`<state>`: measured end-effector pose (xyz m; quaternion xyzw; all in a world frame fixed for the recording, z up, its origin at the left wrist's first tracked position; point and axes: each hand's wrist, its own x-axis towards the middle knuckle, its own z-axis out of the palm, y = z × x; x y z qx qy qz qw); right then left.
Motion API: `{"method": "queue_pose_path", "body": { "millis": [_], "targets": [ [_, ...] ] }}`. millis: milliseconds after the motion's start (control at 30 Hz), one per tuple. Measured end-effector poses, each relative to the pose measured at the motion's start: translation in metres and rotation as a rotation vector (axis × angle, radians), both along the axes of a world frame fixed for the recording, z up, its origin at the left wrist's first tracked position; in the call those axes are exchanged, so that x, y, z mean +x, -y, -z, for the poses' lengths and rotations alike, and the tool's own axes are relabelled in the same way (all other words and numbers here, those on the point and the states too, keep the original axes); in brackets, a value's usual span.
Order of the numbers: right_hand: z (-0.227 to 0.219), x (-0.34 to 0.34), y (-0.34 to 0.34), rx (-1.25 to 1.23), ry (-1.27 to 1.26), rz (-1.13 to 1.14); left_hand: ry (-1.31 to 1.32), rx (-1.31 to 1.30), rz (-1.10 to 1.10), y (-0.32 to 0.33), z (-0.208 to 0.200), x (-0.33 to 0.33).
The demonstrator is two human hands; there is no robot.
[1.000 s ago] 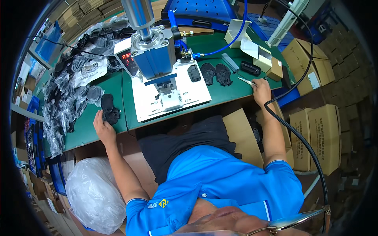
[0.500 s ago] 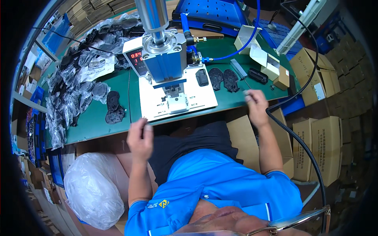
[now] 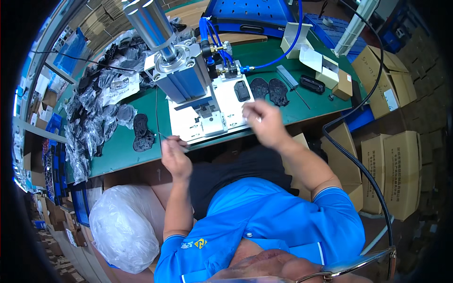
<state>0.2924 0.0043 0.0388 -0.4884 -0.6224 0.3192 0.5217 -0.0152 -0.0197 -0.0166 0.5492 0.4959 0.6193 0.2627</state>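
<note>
Bunched narrow, the left hand [image 3: 176, 160] is by the front left corner of the press [image 3: 181, 85]; the right hand [image 3: 266, 123] curls at its front right. Whether either holds anything, I cannot tell. 2 black pieces [image 3: 278, 92] lie right of the press.

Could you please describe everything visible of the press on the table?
The press stands on the green table: a shiny metal cylinder over a blue-grey block, blue hoses fitted at its right, and a white base plate bearing a fixture under the block. The left hand and right hand are near its front edge; contact is unclear.
</note>
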Motion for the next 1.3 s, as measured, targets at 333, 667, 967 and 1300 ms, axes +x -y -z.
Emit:
{"method": "queue_pose_path", "body": {
  "millis": [333, 667, 967, 1300],
  "targets": [
    [0.003, 0.056, -0.187, -0.078, 1.055, 0.059, -0.235, 0.177, -0.301, -0.050, 0.052, -0.023],
    [0.003, 0.070, -0.208, -0.077, 1.191, -0.102, -0.281, 0.188, -0.313, -0.053, 0.052, -0.026],
    [-0.008, 0.087, -0.239, -0.170, 1.060, -0.222, -0.306, 0.111, -0.277, -0.049, 0.046, -0.023],
    [-0.042, -0.025, -0.396, 0.110, 0.696, -0.233, -0.581, 0.141, -0.373, -0.042, 0.042, -0.020]
  ]
}}
